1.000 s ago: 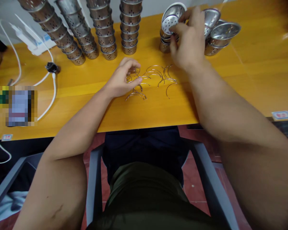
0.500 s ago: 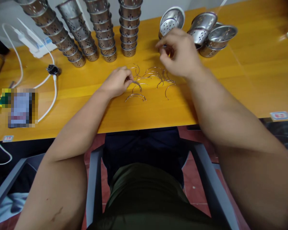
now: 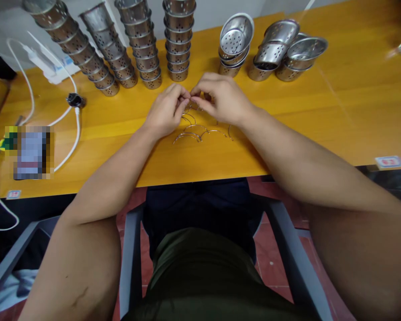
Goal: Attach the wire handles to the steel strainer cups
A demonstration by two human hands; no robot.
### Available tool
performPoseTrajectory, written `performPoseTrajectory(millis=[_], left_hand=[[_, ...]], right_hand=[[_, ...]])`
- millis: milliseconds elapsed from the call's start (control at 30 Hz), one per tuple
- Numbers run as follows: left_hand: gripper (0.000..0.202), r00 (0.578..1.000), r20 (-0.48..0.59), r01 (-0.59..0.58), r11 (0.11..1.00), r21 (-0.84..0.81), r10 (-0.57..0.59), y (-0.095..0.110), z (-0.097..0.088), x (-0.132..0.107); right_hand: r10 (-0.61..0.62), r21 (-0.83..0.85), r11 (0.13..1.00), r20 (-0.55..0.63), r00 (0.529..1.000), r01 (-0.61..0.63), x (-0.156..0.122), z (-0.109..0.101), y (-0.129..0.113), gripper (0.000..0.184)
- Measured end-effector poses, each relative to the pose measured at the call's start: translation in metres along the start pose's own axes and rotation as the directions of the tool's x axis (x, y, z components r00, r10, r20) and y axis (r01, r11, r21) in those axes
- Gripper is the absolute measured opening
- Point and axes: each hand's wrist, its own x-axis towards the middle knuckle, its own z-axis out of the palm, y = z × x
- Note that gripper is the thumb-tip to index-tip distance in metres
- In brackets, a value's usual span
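Both hands meet above the table with their fingertips almost touching. My left hand (image 3: 169, 110) is closed in a pinch; thin curved metal wires (image 3: 190, 117) come out from beneath its thumb. My right hand (image 3: 223, 99) is closed too, thumb and forefinger pressed together beside the left fingertips. What lies between its fingers is too small to make out. More loose wire arcs (image 3: 214, 131) lie on the table just below the hands, some partly covered by the right hand.
Tall stacks of perforated metal cups (image 3: 178, 42) stand at the back left. Behind my right hand are shorter, tilted cup stacks (image 3: 235, 40) and more cups (image 3: 296, 58). White cables (image 3: 77, 133), a plug (image 3: 75, 100) and a blurred-out phone-like object (image 3: 31, 154) lie on the left of the yellow table (image 3: 321, 120).
My right hand has come left and toward me, from in front of the tilted cups to my left fingertips. The wire arcs on the table lie differently. My left hand has barely moved.
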Motion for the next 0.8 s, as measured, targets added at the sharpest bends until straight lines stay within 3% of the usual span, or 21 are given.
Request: performPoseTrajectory(millis=[267, 467, 700, 800], left_hand=[[0.040, 0.999, -0.042, -0.005, 1.000, -0.021, 0.004, -0.002, 0.004, 0.001], [0.045, 0.998, -0.065, 0.003, 0.999, -0.033, -0.005, 0.000, 0.000, 0.001], [0.048, 0.996, -0.042, 0.080, 0.992, -0.093, -0.085, -0.033, -0.007, 0.002], [0.049, 0.996, -0.037, 0.076, 0.994, -0.081, -0.079, -0.036, -0.012, 0.001]], right_hand=[[-0.031, -0.001, 1.000, 0.013, 0.999, 0.031, 0.003, 0.004, 0.008, 0.022], [-0.025, -0.041, 0.999, -0.062, 0.998, 0.022, 0.003, 0.000, 0.017, 0.029], [0.043, 0.115, 0.993, -0.170, 0.985, -0.023, 0.008, -0.010, 0.045, 0.046], [0.043, 0.201, 0.979, -0.186, 0.982, -0.005, 0.012, -0.006, 0.053, 0.049]])
